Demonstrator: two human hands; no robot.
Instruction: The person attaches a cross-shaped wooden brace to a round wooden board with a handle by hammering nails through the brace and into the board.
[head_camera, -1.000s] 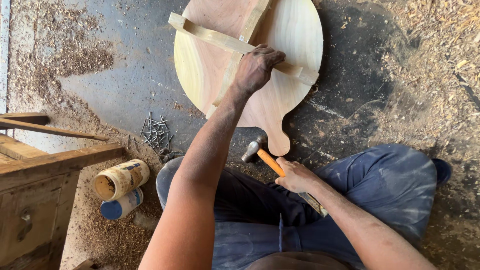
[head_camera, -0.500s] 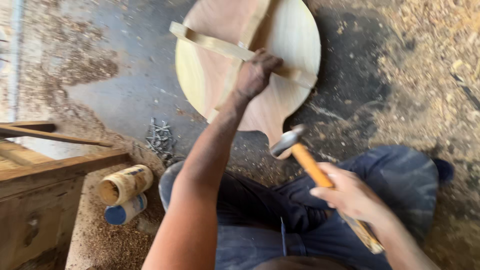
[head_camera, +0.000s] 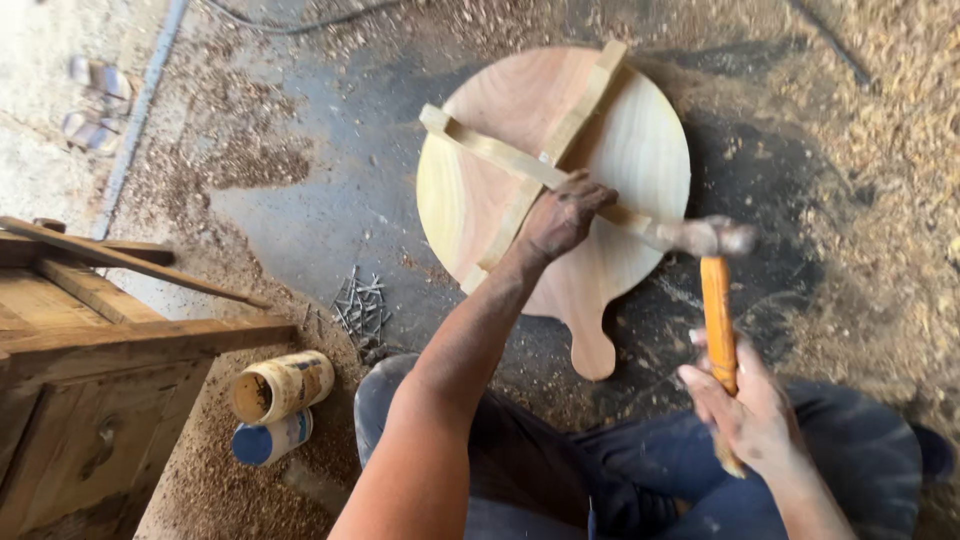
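Note:
A round wooden board (head_camera: 620, 140) with a short handle lies flat on the concrete floor. Two thin wooden strips (head_camera: 500, 155) cross on top of it. My left hand (head_camera: 562, 215) presses down where the strips cross, fingers bunched on the wood. My right hand (head_camera: 745, 410) grips the orange handle of a hammer (head_camera: 716, 300). The hammer's metal head is blurred and hangs over the right end of one strip, near the board's right edge. My legs in dark blue trousers are at the bottom of the view.
A loose pile of nails (head_camera: 360, 305) lies on the floor left of the board. Two small cans (head_camera: 280, 385) lie on sawdust beside a rough wooden crate (head_camera: 90, 370) at the left. Sawdust (head_camera: 880, 150) covers the floor to the right.
My right hand has lifted the hammer from beside my knee and swung it up and right, over the board's edge. My left hand has stayed on the strips.

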